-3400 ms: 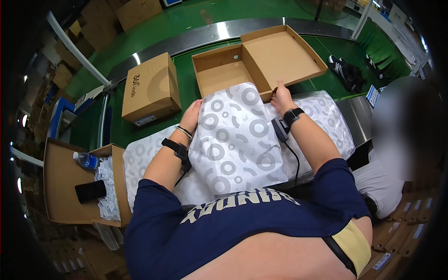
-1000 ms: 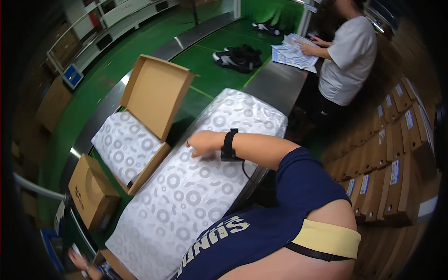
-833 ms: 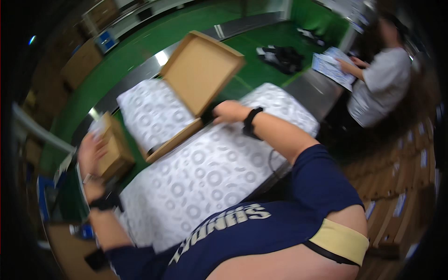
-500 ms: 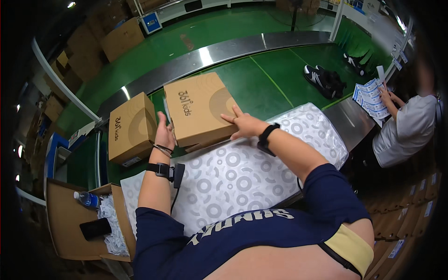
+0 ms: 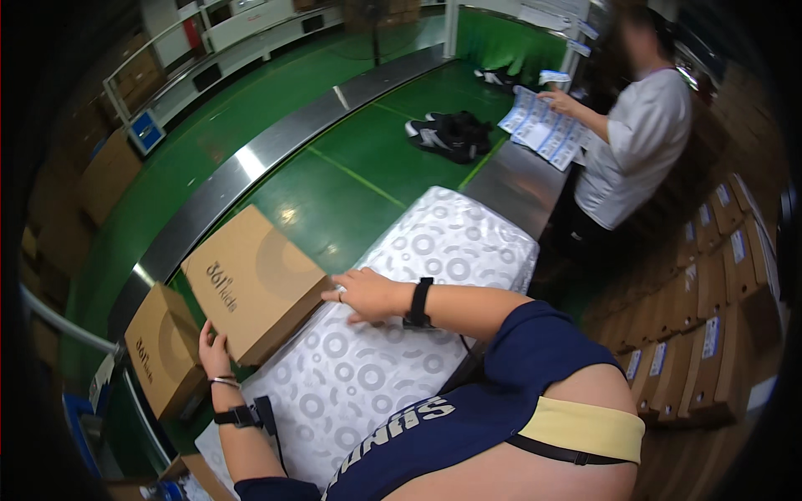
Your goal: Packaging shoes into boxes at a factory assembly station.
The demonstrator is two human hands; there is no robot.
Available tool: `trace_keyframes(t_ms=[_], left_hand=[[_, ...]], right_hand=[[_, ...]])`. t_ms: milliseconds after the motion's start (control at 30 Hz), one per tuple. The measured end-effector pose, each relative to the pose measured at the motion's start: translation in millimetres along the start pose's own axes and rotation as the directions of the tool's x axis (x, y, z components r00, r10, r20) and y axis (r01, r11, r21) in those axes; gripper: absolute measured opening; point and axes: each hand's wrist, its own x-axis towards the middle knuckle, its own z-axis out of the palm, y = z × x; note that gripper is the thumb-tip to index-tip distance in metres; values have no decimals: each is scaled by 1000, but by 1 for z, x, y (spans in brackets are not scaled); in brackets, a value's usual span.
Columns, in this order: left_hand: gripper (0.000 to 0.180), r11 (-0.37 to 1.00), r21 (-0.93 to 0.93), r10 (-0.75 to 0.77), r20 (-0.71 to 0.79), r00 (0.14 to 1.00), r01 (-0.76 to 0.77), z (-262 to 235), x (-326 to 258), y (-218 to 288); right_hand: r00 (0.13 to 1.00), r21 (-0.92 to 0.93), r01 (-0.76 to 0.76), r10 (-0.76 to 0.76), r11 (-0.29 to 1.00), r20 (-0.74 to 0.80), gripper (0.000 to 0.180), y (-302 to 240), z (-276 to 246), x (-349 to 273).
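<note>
A brown cardboard shoebox [image 5: 259, 288] with a dark printed logo lies closed, partly over a stack of white sheets with a grey ring pattern [image 5: 351, 367]. My left hand [image 5: 215, 351] is at its near left side, fingers against the cardboard. At its right end is my right hand [image 5: 365, 294], its fingertips pressed to the corner and thumb side above the sheets. Between them the two hands hold the box. Just left of it stands a second brown shoebox [image 5: 167, 351], close to my left hand.
Black-and-white shoes [image 5: 451, 136] rest on the green conveyor belt [image 5: 351, 200]. A co-worker [image 5: 639, 134] on the right holds label sheets [image 5: 543, 125]. Stacked shoeboxes [image 5: 693, 334] stand at the right. An open carton [image 5: 196, 478] shows at the lower left edge.
My view has swung to the right. My right hand has shifted from the top of the shoebox to its right end. The left hand stays at the box's left side.
</note>
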Motion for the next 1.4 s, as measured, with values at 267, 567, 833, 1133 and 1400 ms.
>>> trace_keyframes(t_ms=[267, 567, 833, 1133, 1400], left_hand=[[41, 917, 338, 203, 63, 977, -212, -15, 16, -23], [92, 186, 941, 160, 254, 954, -282, 27, -68, 27], [72, 187, 970, -95, 178, 979, -158, 41, -35, 65], [72, 349, 510, -42, 846, 531, -786, 110, -110, 41], [75, 511, 729, -266, 639, 722, -456, 99, -55, -12]], right_hand=[[904, -88, -422, 426, 902, 28, 58, 19, -23, -140], [712, -18, -604, 529, 797, -463, 53, 21, 62, -214], [630, 70, -548, 466, 834, -621, 47, 30, 80, -216], [575, 113, -529, 452, 841, -682, 43, 28, 81, -219], [688, 38, -528, 453, 849, -566, 41, 32, 62, -213]])
